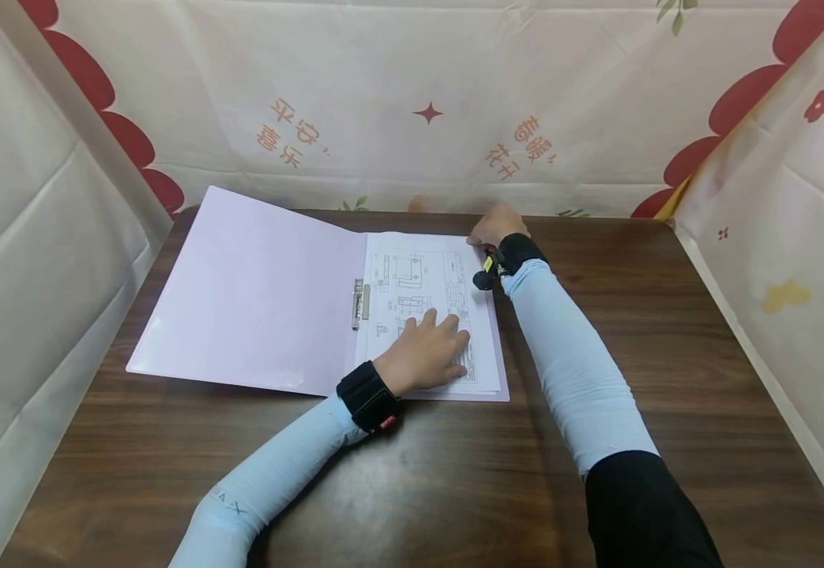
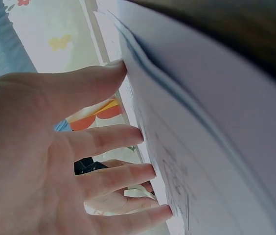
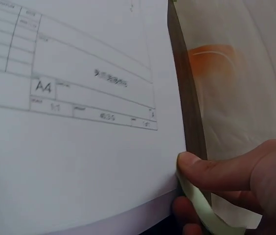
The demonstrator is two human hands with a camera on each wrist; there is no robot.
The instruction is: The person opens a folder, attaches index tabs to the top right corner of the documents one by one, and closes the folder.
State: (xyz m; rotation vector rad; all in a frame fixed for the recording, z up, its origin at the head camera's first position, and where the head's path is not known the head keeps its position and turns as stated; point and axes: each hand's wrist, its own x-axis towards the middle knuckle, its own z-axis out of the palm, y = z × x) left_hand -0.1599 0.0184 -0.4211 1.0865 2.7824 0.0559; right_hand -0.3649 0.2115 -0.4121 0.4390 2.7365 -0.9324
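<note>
A pale lilac ring binder (image 1: 255, 300) lies spread on the table, with its metal clip (image 1: 359, 304) at the spine. White sheets with a technical drawing (image 1: 412, 272) lie on its right side. With fingers spread, my left hand (image 1: 426, 353) rests its fingertips on the lower part of the top sheet; the left wrist view shows the thumb (image 2: 94, 83) touching the paper too. At the sheets' far right corner, my right hand (image 1: 498, 227) pinches a narrow pale green strip (image 3: 204, 210) against the paper edge. What the strip is remains unclear; the fingers partly hide it.
The dark wooden table (image 1: 454, 481) extends in front of the binder and to its right. Behind it hangs a printed cream curtain (image 1: 383, 79), with further cloth walls at left (image 1: 35, 237) and right (image 1: 781, 237).
</note>
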